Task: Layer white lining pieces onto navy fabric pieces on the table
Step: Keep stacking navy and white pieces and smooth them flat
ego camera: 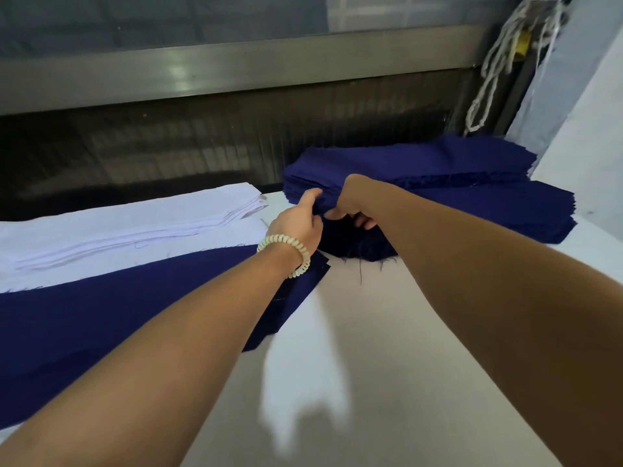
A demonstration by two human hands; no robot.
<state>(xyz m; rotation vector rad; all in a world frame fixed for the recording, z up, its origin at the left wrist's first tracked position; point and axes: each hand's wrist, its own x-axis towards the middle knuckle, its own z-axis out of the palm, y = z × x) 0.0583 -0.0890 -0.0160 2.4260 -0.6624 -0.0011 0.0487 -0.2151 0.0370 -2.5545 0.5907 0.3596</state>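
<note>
**Extra plies may drag off the stack**

The navy stack [438,170] sits far right on the surface [387,332]. The left hand [298,219] pinches its left end, and the right hand [350,205] has its fingers [365,222] curled under. Frayed edges could snag neighbouring pieces and skew the pile. The white lining pieces [135,214] lie far left. The hands hide how many plies are held, perhaps several.

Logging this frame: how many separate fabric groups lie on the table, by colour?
Navy: 2, the navy heap gripped by the left hand and the right hand, and the flat navy layer.
White: 1, the white lining pile.
Total: 3. Single sheets within each group cannot be counted.
</note>
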